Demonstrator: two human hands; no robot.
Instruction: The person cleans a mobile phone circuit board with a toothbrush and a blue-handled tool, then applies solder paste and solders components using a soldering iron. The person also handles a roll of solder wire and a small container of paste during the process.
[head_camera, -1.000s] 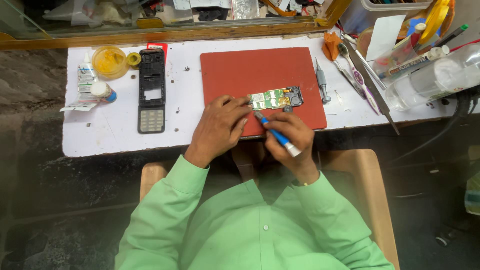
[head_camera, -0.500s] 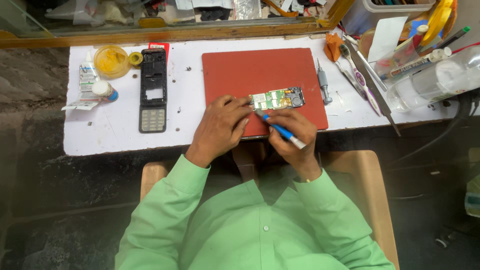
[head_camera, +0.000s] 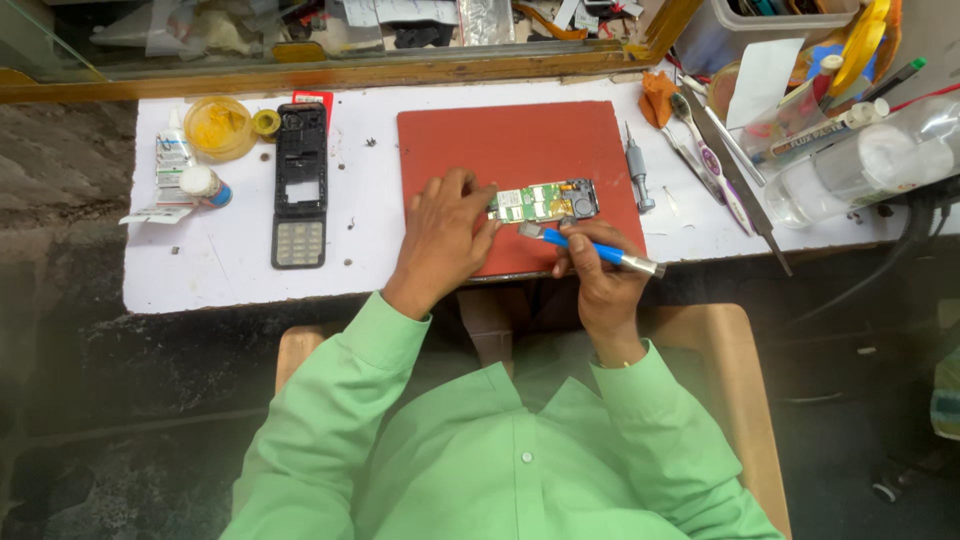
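Note:
A small green circuit board (head_camera: 545, 201) lies on a red-brown work mat (head_camera: 510, 150). My left hand (head_camera: 445, 238) rests on the mat, fingertips pinning the board's left end. My right hand (head_camera: 598, 270) grips a blue-handled tool with a metal end (head_camera: 592, 249), held nearly flat, its tip just below the board's left half. Both sleeves are light green.
A black phone frame with keypad (head_camera: 300, 186) lies left of the mat, beside a yellow dish (head_camera: 217, 126), a solder roll and small tubes. Right of the mat are a grey screwdriver (head_camera: 636, 166), a toothbrush (head_camera: 708, 160), tweezers, a clear bottle (head_camera: 860, 165) and containers.
My right hand has swung the blue tool from a steep angle to nearly flat, its tip shifting left under the board. My left hand has stayed holding the board.

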